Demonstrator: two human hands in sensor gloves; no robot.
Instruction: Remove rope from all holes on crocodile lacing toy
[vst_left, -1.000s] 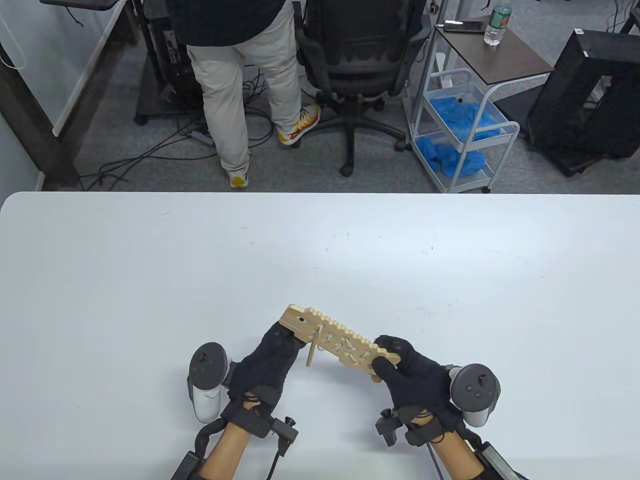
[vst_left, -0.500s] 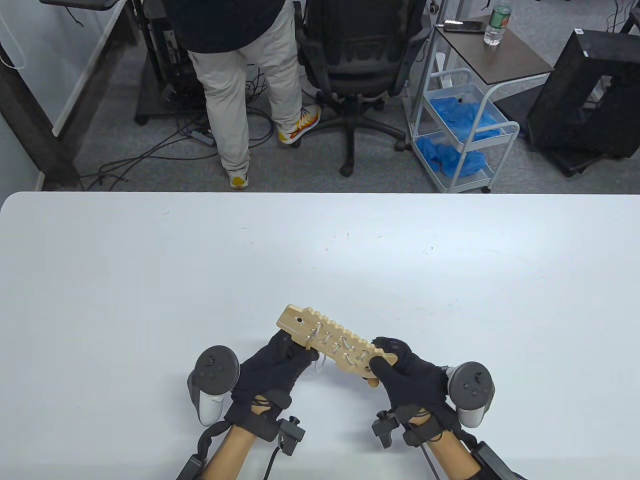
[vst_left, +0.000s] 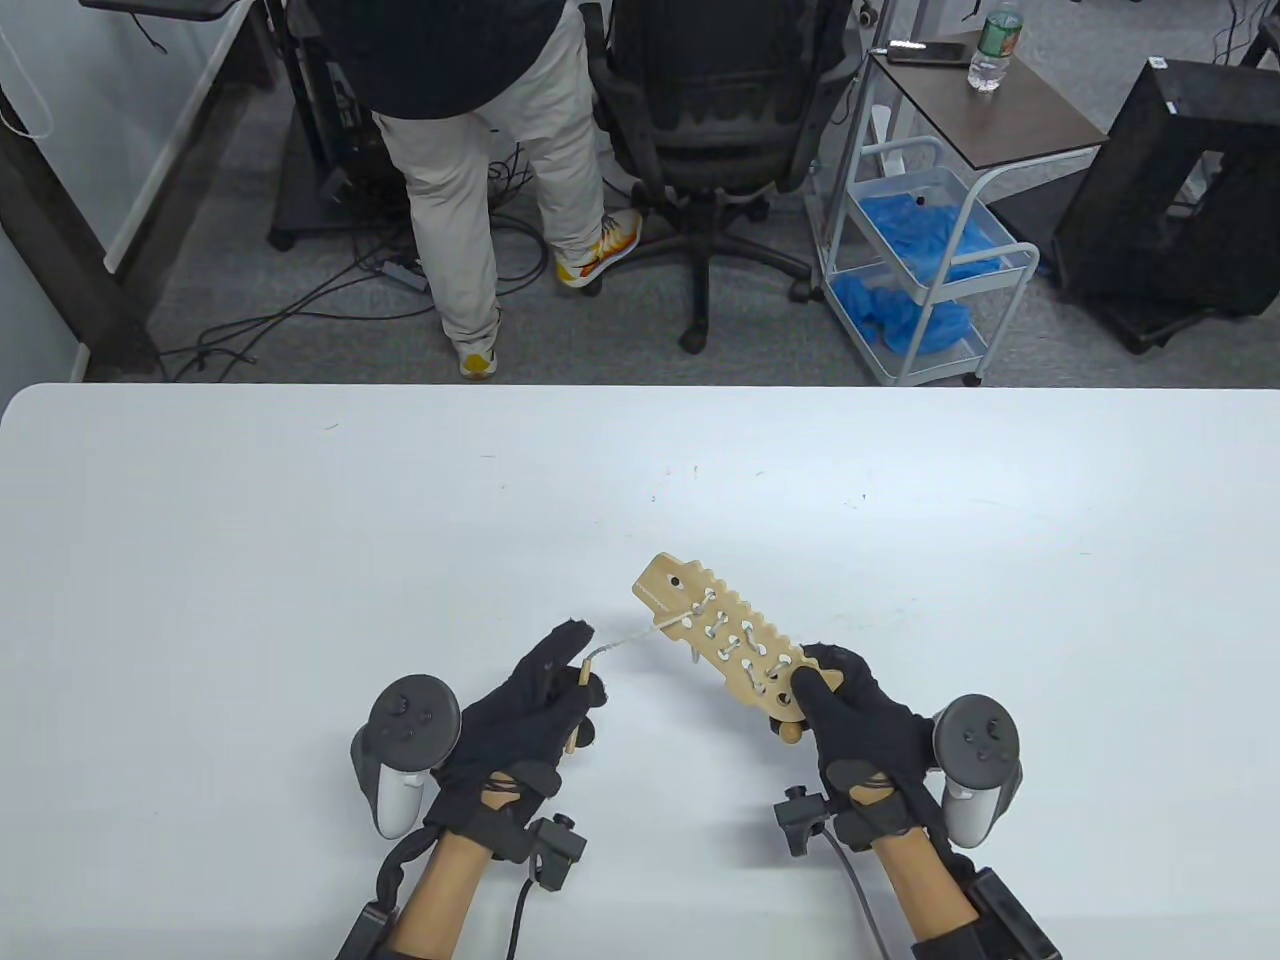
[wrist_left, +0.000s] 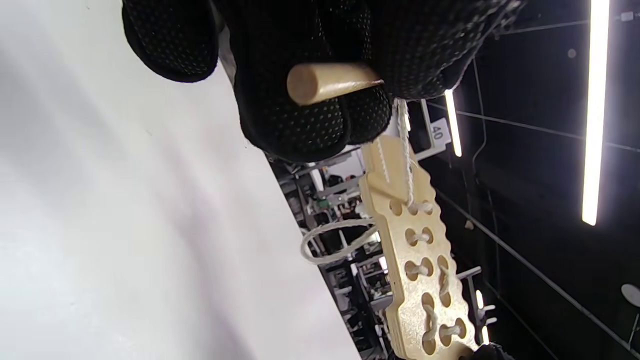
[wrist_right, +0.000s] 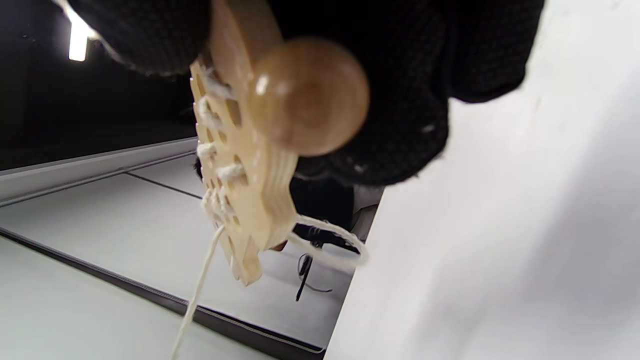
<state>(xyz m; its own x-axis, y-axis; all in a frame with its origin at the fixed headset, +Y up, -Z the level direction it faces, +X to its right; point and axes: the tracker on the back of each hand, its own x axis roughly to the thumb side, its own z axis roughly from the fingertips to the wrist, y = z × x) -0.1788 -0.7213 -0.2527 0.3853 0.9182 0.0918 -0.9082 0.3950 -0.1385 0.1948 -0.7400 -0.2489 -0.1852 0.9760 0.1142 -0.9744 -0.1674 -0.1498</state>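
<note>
Near the surface's (vst_left: 300, 560) front edge, the right hand (vst_left: 860, 725) grips the stiff, light wooden crocodile lacing toy (vst_left: 720, 645) by its tail end while the left hand (vst_left: 530, 705) pinches the rigid wooden needle (vst_left: 578, 705), the best hold for drawing out limp rope (vst_left: 640, 635).

The crocodile lacing toy (vst_left: 722, 642) hangs above the near middle of the table (vst_left: 300, 520), its head end pointing away and left, its tail end in the right hand (vst_left: 855, 720), where a wooden bead (vst_left: 790, 733) sits just below the toy's near end. To the left of the toy, apart from it, the left hand (vst_left: 535, 705) pinches a wooden needle (vst_left: 578, 708), and the rope (vst_left: 640, 633) runs taut from that needle rightward to a hole near the toy's head. A slack loop of rope (wrist_left: 330, 243) hangs off the toy's left edge, and behind the table's far edge stand a person (vst_left: 480, 150), an office chair (vst_left: 715, 130) to their right and a cart (vst_left: 925, 270) further right.
</note>
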